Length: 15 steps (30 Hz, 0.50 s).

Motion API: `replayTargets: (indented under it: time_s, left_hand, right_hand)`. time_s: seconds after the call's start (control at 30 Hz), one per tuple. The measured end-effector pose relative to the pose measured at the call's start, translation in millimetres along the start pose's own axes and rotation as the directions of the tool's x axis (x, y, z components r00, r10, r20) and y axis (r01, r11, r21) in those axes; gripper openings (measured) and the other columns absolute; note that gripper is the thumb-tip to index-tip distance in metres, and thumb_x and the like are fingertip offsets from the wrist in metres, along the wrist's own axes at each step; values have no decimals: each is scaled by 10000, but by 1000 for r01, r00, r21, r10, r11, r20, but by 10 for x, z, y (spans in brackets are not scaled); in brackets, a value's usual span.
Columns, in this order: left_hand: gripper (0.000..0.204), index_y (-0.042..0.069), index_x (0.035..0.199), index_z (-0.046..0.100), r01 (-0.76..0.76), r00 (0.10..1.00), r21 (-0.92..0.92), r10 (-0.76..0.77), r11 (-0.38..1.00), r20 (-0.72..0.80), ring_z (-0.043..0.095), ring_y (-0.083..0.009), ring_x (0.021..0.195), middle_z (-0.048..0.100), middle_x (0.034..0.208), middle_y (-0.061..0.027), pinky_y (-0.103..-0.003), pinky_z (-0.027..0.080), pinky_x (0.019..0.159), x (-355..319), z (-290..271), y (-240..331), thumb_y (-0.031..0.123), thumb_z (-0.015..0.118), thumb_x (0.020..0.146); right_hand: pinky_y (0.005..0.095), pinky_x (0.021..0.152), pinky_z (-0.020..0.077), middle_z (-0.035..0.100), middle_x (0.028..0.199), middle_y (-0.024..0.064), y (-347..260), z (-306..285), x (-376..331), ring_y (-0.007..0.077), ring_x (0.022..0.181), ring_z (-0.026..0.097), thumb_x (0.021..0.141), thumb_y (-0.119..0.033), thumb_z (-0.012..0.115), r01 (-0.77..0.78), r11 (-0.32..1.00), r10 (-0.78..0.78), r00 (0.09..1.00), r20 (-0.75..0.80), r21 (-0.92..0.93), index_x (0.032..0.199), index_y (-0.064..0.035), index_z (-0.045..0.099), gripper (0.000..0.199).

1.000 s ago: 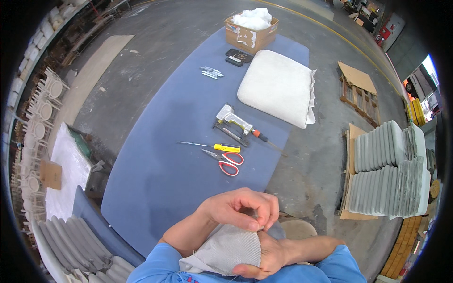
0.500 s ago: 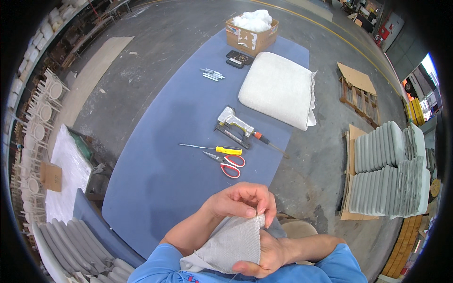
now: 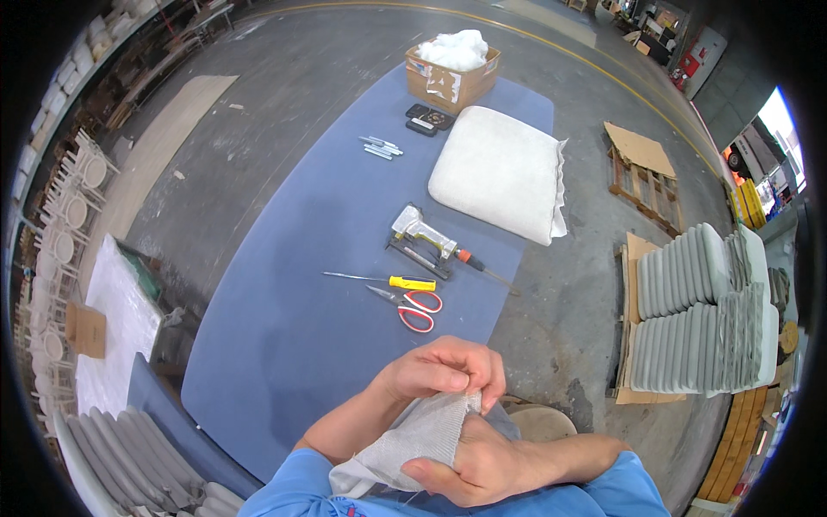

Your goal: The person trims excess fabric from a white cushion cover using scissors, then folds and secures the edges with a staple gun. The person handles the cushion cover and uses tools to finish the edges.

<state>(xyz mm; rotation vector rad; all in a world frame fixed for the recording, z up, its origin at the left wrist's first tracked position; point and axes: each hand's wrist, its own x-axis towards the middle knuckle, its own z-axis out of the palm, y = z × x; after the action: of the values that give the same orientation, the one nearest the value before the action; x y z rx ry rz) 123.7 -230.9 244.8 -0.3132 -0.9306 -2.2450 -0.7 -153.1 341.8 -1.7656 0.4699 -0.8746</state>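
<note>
The left hand (image 3: pixel 439 370) has a narrow grip: thumb and fingertips pinch the upper corner of a light grey, ribbed woven fabric piece (image 3: pixel 401 444). Below this grip and slightly to its right, the right hand (image 3: pixel 482 465) holds the same fabric, its thumb laid against the outer face; its other fingers are mostly hidden, and whether they sit inside a fold or behind the cloth I cannot tell. The fabric hangs from the left grip down and to the left, its loose end resting near the person's blue sleeve (image 3: pixel 293 482).

Just ahead of the left grip, on a blue-topped desk (image 3: pixel 293 302) with rounded corners, lie scissors with red-and-white handles (image 3: pixel 403 301), slightly spread. Beyond them is a thin-shafted screwdriver with a yellow handle (image 3: pixel 412 283), pointing left, and past that a silver staple gun with an orange hose fitting (image 3: pixel 424 231). Further ahead and to the right of the grip lies a white, rounded-square cushion (image 3: pixel 495 172) with a ragged edge. Farthest from the grip stands a brown cardboard box (image 3: pixel 465 89) heaped with fluffy white filling (image 3: pixel 457 50). Well to the right of both hands, pale grey padded slabs (image 3: pixel 680 336) stand in rows.
</note>
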Motion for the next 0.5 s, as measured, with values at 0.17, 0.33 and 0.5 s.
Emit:
replayTargets:
  time_s: [0.17,0.33,0.5]
  left_hand:
    - [262,16,894,584,-1,1000,-1,1,1000,-13,619,-281,902,641,994,-218,-411,520,790,15,35,22,244,588,1024]
    - [251,12,879,574,1,1000,33,-1,999,-1,615,-271,883,643,966,-216,-405,516,781,33,33,40,228,584,1008]
    - [258,29,842,588,70,997,32,-71,997,37,568,-203,855,644,942,-155,-345,459,776,106,52,86,233,591,1000]
  right_hand:
    - [410,675,481,649,688,38,-55,-25,-12,254,670,637,1067,-181,554,-158,987,154,985,81,41,999,-17,706,234]
    - [391,574,467,618,603,28,-101,-15,4,240,574,614,1085,-216,555,-209,974,204,977,61,86,828,-34,692,343]
    - [390,534,455,606,582,21,-179,-44,24,234,537,598,1096,-224,548,-306,948,298,950,94,82,778,-39,671,388]
